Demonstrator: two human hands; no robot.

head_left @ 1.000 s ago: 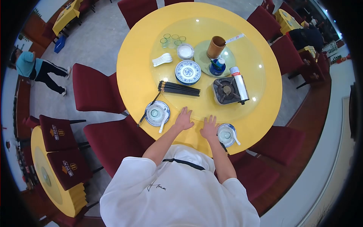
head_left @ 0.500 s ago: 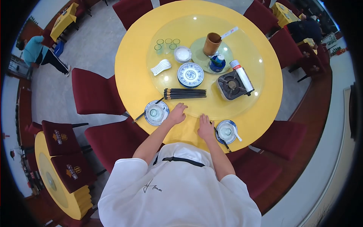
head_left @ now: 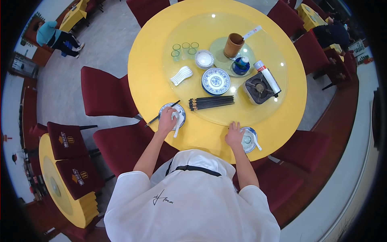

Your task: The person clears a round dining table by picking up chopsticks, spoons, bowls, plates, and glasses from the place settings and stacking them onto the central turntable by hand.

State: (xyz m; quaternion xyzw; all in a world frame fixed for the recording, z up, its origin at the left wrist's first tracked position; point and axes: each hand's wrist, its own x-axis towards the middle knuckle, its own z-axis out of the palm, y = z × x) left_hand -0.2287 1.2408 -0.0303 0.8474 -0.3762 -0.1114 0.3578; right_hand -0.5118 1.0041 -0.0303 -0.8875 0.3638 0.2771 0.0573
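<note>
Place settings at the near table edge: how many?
2: left setting, partly covered by the left hand; right setting, just right of the right hand. No others seem hidden.

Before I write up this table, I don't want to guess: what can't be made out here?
Left hand: head view; its back hides whether it grips anything over the left plate.
Plate stack: head view; the top plate mostly hides those beneath.
Bamboo cup: head view; its wall hides the bottom inside.
Chair across the table: head view; the picture's top edge cuts it off.
</note>
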